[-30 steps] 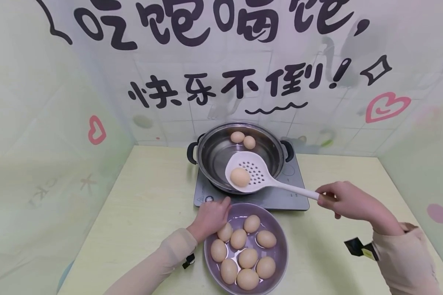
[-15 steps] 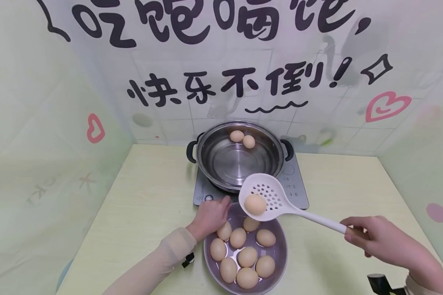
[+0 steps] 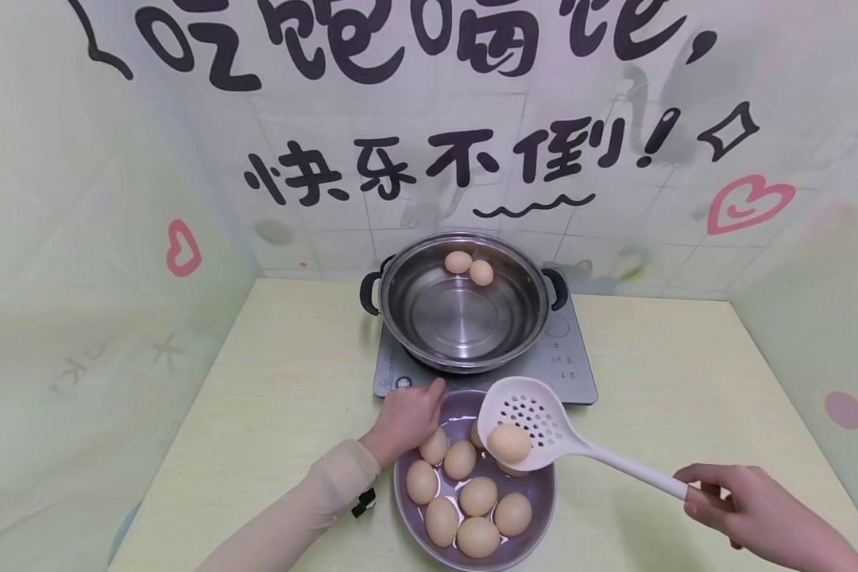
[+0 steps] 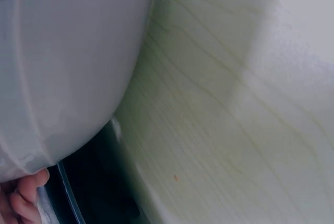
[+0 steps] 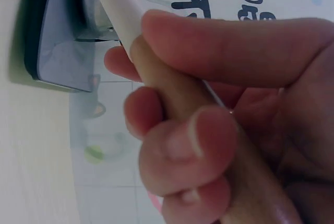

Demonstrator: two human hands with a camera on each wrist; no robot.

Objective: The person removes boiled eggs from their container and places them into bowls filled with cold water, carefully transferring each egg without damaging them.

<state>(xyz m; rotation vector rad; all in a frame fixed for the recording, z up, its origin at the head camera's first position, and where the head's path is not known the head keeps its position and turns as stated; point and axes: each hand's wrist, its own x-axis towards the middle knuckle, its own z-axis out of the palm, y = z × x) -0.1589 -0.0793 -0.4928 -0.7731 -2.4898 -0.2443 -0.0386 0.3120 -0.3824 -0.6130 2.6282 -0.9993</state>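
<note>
My right hand (image 3: 751, 504) grips the wooden handle (image 5: 172, 85) of a white slotted spoon (image 3: 539, 413), fingers curled round it in the right wrist view. One egg (image 3: 509, 443) lies in the spoon's head, above the upper right of a purple bowl (image 3: 546, 516). Several brown eggs (image 3: 478, 496) sit in the bowl in shallow liquid; the spoon partly hides two of them. My left hand (image 3: 407, 417) holds the bowl's upper left rim, and its fingertips (image 4: 32, 182) show under the bowl in the left wrist view.
Behind the bowl, a steel pot (image 3: 465, 318) with black side handles stands on a grey induction cooktop (image 3: 579, 381). Two eggs (image 3: 469, 268) lie at the pot's far side. A printed backdrop (image 3: 314, 230) rises behind the pale wooden table (image 3: 286, 357).
The slotted spoon with its egg has moved from over the pot's front toward me, to above the bowl. My right hand has moved down and right. My left hand stays on the rim.
</note>
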